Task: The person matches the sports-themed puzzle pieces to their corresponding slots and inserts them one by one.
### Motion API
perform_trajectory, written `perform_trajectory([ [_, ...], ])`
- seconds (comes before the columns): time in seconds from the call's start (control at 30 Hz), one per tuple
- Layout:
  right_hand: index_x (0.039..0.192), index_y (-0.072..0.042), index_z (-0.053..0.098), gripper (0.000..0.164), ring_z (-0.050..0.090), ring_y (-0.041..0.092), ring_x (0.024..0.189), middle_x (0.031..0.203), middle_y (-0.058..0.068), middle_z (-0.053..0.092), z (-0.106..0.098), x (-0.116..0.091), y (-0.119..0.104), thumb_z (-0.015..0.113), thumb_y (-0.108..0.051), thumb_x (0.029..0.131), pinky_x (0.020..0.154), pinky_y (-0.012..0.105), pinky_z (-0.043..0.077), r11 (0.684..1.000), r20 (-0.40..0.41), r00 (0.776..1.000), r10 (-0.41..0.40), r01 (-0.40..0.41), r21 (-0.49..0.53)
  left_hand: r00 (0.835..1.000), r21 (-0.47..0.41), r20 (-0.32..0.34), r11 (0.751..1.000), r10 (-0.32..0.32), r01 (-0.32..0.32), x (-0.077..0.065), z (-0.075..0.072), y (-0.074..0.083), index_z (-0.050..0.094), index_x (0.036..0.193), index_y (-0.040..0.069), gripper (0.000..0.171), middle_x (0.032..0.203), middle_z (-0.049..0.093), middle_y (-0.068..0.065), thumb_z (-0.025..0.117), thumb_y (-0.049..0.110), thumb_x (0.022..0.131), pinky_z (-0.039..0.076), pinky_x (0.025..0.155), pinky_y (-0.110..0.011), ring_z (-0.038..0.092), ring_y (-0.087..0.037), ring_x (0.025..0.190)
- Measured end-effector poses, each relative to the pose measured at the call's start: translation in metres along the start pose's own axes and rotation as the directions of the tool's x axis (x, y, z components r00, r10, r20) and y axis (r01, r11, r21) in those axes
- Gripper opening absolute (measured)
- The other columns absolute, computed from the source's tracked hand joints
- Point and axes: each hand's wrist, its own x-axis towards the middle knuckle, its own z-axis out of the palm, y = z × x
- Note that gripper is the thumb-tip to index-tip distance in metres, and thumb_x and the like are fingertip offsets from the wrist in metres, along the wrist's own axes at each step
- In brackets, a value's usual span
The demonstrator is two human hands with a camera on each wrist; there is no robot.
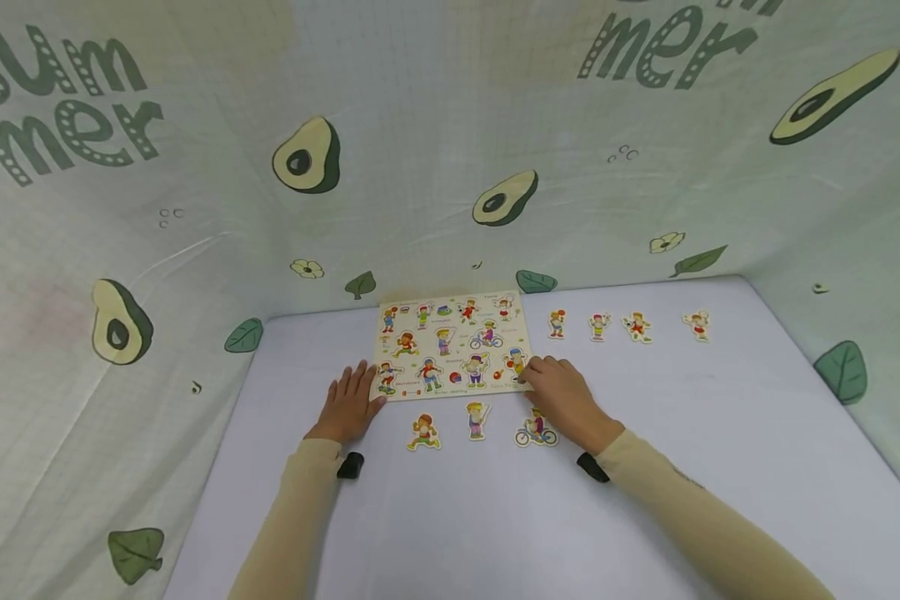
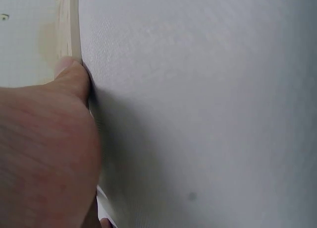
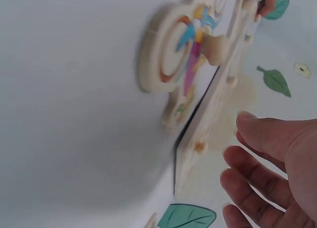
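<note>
My left hand [image 1: 347, 406] rests at the lower left corner of a wooden knob-puzzle board [image 1: 522, 329], its thumb [image 2: 72, 79] against the board's edge. My right hand [image 1: 566, 400] is at the lower right corner, beside a ball-player puzzle piece [image 1: 514, 363] on the board. In the right wrist view its thumb and fingers [image 3: 255, 176] are loosely bent and apart, with nothing seen between them; a small knob [image 3: 199, 147] on the board is close by. A cyclist piece [image 1: 536, 430] with a round knob lies on the table just below that hand.
A runner piece [image 1: 423, 433] and a piece of a figure holding a stick [image 1: 477, 420] lie in front of the board. Several more figure pieces, one a soccer player [image 1: 637, 327], lie right of it. A printed cloth [image 1: 420, 167] hangs behind the white table [image 1: 450, 517].
</note>
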Motion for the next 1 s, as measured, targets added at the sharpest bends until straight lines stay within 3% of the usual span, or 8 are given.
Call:
perform_trajectory([
  [0.3, 0.102, -0.008, 0.079, 0.026, 0.067, 0.023, 0.095, 0.102, 0.003, 0.073, 0.0, -0.023, 0.0, 0.092, -0.008, 0.08, 0.087, 0.042, 0.056, 1.0, 0.025, 1.0, 0.001, -0.001, 0.0, 1.0, -0.013, -0.012, 1.0, 0.015, -0.015, -0.003, 0.0, 0.0, 0.018, 0.168, 0.001, 0.069, 0.175, 0.01, -0.025, 0.046, 0.036, 0.114, 0.007, 0.128, -0.069, 0.005, -0.051, 0.16],
  [0.6, 0.099, -0.013, 0.08, 0.025, 0.065, 0.018, 0.092, 0.098, -0.004, 0.072, 0.003, -0.045, -0.003, 0.094, -0.009, 0.078, 0.081, 0.037, 0.054, 0.998, 0.03, 0.998, -0.05, 0.049, 0.039, 1.0, -0.01, -0.007, 1.0, -0.006, 0.006, -0.004, -0.002, 0.004, 0.018, 0.168, 0.002, 0.07, 0.176, 0.009, -0.024, 0.046, 0.037, 0.114, 0.006, 0.128, -0.067, 0.005, -0.05, 0.161],
  [1.0, 0.098, -0.015, 0.08, 0.023, 0.065, 0.017, 0.092, 0.099, -0.005, 0.073, 0.004, -0.052, -0.009, 0.093, -0.01, 0.08, 0.083, 0.037, 0.054, 0.998, 0.069, 0.996, -0.063, 0.061, 0.032, 1.0, 0.005, -0.029, 1.0, 0.004, -0.004, -0.004, 0.0, 0.002, 0.02, 0.167, 0.001, 0.07, 0.175, 0.011, -0.025, 0.047, 0.036, 0.113, 0.008, 0.128, -0.068, 0.007, -0.051, 0.16],
])
